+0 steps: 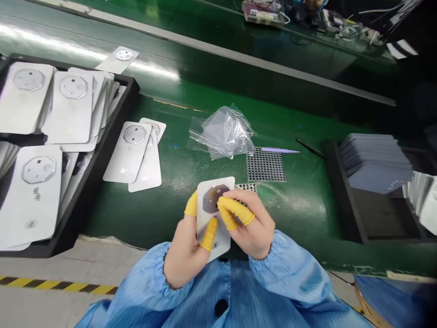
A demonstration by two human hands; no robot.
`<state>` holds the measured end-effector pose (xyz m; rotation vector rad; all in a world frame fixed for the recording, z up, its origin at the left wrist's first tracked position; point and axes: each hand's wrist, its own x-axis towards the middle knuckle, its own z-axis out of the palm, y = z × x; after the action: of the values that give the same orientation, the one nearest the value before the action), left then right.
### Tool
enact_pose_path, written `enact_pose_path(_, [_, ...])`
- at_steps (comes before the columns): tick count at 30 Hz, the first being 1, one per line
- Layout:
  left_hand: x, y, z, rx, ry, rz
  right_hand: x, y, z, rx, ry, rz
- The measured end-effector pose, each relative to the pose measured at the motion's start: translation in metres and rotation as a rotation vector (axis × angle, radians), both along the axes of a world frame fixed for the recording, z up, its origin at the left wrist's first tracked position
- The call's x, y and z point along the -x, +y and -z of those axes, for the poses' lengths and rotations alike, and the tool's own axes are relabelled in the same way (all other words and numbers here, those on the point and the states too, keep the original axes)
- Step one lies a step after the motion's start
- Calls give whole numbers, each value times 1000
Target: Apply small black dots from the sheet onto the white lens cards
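Note:
My left hand grips a white rounded panel near my body, its thumb lying across the front. Yellow finger cots cover several fingertips on both hands. Near the top of the panel is a dark, shiny octagonal area. My right hand pinches thumb and finger together at the right edge of that octagon; whatever is between the tips is hidden. Just behind the right hand, a small sheet of black dots is partly covered. Beyond it lies a larger dotted sheet with lilac tweezers across its top edge.
Clear plastic bags lie mid-table. Several white panels rest to the left, beside a black tray stacked with more. At right, another black tray holds grey plates and white panels. A green ledge runs along the back.

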<state>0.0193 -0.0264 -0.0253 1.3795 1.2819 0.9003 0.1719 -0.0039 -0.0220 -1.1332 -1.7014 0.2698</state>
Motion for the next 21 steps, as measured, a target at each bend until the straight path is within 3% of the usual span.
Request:
enact_pose_path(3, [-8, -6, -1, -5, -26, 95, 0, -5, 1, 12, -78, -69])
enact_pose_path(8, [-6, -5, -2, -105, -1, 95, -8, -17, 6, -1, -239, -169])
enact_pose_path(16, [-7, 0, -1, -163, 104, 165, -11, -19, 6, 44, -295, -173])
enact_pose_path(21, [-9, -1, -3, -152, 35, 188, -15, -18, 7, -2, -218, -192])
